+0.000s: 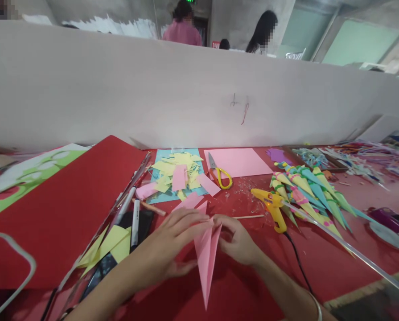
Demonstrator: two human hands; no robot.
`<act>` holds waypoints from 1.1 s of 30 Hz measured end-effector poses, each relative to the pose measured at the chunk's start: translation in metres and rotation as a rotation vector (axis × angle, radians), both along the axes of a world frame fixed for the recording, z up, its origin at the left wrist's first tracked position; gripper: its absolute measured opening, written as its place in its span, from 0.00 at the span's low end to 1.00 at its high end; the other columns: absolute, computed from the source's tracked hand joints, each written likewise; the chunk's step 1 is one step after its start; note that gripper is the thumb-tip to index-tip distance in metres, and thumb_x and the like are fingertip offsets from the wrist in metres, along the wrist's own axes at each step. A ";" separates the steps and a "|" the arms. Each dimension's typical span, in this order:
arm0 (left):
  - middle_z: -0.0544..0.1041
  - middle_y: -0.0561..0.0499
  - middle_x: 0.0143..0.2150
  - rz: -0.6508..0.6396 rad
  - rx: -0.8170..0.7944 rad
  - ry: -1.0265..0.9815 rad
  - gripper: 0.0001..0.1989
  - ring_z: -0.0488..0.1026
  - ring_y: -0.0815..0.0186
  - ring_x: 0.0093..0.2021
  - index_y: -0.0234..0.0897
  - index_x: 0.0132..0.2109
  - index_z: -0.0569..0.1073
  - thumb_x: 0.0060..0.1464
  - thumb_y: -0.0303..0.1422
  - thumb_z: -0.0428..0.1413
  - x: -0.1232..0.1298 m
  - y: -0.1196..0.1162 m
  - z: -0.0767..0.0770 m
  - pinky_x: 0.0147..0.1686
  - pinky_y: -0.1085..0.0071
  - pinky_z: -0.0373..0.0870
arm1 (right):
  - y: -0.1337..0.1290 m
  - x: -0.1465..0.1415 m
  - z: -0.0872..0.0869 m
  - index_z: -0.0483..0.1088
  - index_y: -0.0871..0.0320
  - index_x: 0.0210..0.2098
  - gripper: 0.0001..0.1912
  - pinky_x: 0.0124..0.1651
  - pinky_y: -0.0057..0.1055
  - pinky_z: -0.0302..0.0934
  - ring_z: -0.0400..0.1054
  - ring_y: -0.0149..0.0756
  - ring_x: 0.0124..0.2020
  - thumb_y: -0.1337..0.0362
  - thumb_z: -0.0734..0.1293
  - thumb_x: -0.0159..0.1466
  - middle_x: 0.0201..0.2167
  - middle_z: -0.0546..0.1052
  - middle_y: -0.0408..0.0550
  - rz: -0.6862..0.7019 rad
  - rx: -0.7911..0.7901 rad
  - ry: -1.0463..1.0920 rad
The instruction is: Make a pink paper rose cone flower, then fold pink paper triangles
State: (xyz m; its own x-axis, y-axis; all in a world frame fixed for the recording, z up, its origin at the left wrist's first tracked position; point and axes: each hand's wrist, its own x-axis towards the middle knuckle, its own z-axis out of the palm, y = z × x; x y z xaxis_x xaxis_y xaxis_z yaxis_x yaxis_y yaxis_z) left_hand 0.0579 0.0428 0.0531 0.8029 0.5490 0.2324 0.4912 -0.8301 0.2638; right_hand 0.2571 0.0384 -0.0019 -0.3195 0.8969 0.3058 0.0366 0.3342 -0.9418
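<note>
A folded pink paper [206, 263], pointed at its lower end, is held upright with its tip toward me. My left hand [172, 240] grips its left side near the top, fingers over the upper edge. On the right upper edge, my right hand [237, 238] has its fingers curled against the paper. Just behind my left hand lie pink paper pieces [191, 201]. A thin wooden stick [249, 217] rests beyond my right hand, and a yellow glue gun [273, 207] with a long clear glue stick lies to the right.
Yellow-handled scissors [223, 177] lie by a pink sheet [242, 161]. Yellow scraps [172, 167] cover a blue sheet. Paper cones [308, 191] are piled at the right. Markers [135, 223] and a dark phone [100, 269] lie left. A white partition [119, 89] stands behind; people are beyond it.
</note>
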 end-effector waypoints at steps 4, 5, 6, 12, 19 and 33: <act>0.75 0.53 0.44 -0.050 0.318 0.032 0.15 0.67 0.64 0.47 0.47 0.49 0.68 0.54 0.30 0.51 0.002 -0.008 -0.014 0.54 0.62 0.56 | -0.007 0.006 0.009 0.67 0.56 0.36 0.09 0.43 0.31 0.61 0.67 0.35 0.38 0.69 0.63 0.53 0.35 0.74 0.47 0.066 0.192 -0.282; 0.75 0.54 0.44 -0.080 0.386 0.034 0.15 0.68 0.65 0.47 0.49 0.48 0.68 0.54 0.28 0.50 0.002 -0.009 -0.016 0.54 0.63 0.55 | -0.009 0.008 0.011 0.67 0.57 0.36 0.10 0.43 0.30 0.61 0.67 0.35 0.38 0.69 0.63 0.53 0.36 0.73 0.47 0.108 0.209 -0.345; 0.75 0.55 0.45 -0.113 0.440 0.033 0.16 0.67 0.66 0.47 0.50 0.48 0.67 0.55 0.26 0.49 0.002 -0.011 -0.017 0.54 0.64 0.55 | -0.011 0.010 0.012 0.67 0.57 0.36 0.10 0.43 0.29 0.61 0.67 0.34 0.38 0.69 0.63 0.54 0.36 0.73 0.47 0.151 0.219 -0.411; 0.75 0.56 0.46 -0.205 0.442 0.013 0.15 0.68 0.71 0.46 0.41 0.39 0.72 0.60 0.26 0.41 0.007 -0.021 -0.026 0.51 0.72 0.56 | -0.023 0.020 0.013 0.67 0.58 0.37 0.12 0.44 0.28 0.60 0.67 0.34 0.40 0.71 0.62 0.52 0.38 0.74 0.47 0.234 0.238 -0.695; 0.76 0.53 0.30 -0.158 0.392 0.056 0.16 0.69 0.68 0.30 0.36 0.30 0.71 0.59 0.24 0.40 0.001 -0.023 -0.052 0.43 0.68 0.60 | -0.030 0.038 0.002 0.69 0.57 0.34 0.12 0.51 0.30 0.57 0.64 0.36 0.49 0.74 0.63 0.52 0.44 0.74 0.48 0.173 0.247 -0.805; 0.76 0.53 0.30 0.004 0.164 0.001 0.15 0.69 0.69 0.27 0.38 0.34 0.72 0.59 0.25 0.41 -0.003 -0.034 -0.060 0.28 0.71 0.61 | -0.049 0.042 -0.018 0.73 0.55 0.36 0.09 0.42 0.33 0.60 0.68 0.36 0.39 0.65 0.60 0.62 0.39 0.76 0.49 0.036 0.311 -0.812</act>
